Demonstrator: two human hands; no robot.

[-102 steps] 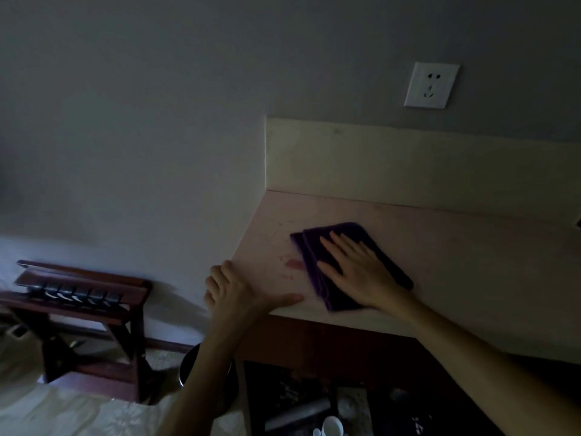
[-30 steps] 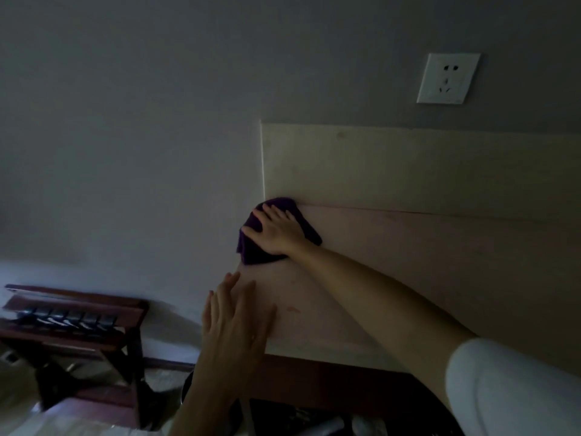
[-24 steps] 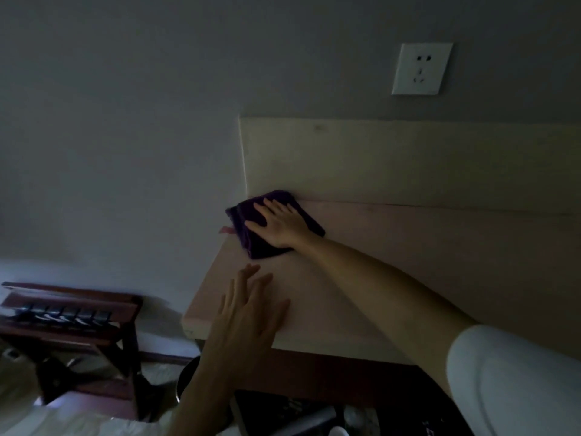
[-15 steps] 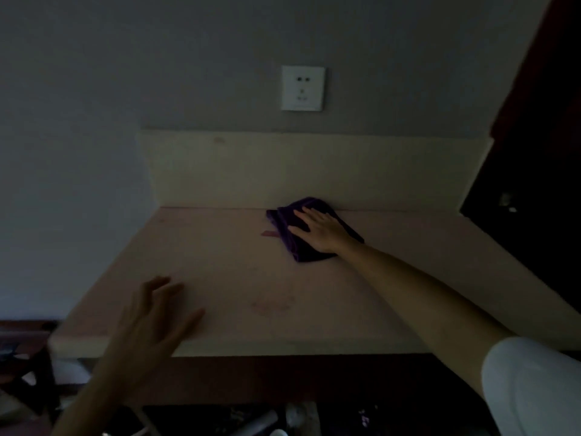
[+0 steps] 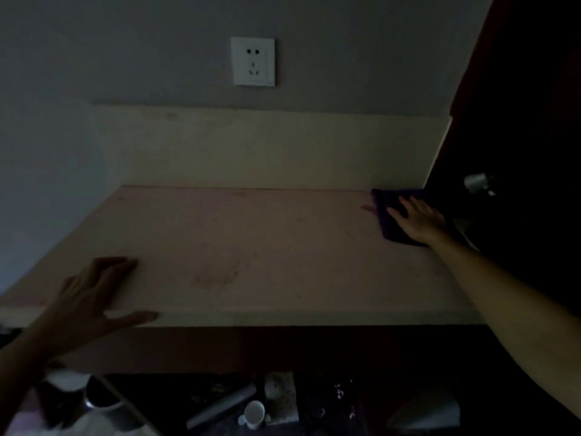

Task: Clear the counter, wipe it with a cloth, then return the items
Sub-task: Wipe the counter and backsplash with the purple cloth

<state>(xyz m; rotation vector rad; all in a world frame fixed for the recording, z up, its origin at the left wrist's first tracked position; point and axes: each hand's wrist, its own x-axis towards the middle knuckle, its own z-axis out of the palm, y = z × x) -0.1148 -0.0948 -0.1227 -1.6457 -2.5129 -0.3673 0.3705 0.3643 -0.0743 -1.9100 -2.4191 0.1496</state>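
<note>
Dim light is spread over a pale counter [image 5: 251,247] that fills the middle of the frame, backed by a cream upstand and a grey wall, where a white socket [image 5: 253,62] is seen at upper centre. Faint reddish smears are visible on the counter near its middle (the light is poor, so little more can be made out). At the far right of the frame, in the back corner against a dark cabinet side, a purple cloth [image 5: 388,215] is laid flat on the counter. It is pressed down by the right hand [image 5: 418,220], which is spread open with fingers extended, palm on the fabric and nothing gripped. The bare forearm is stretched back toward the lower right of the frame. At lower left, the left hand [image 5: 94,297] is laid open on the front edge of the counter, fingers splayed, thumb along the rim, nothing held. Below the counter, along the bottom of the frame, a small white cup [image 5: 253,413] and a dark pot [image 5: 97,401] are seen among dim clutter.
</note>
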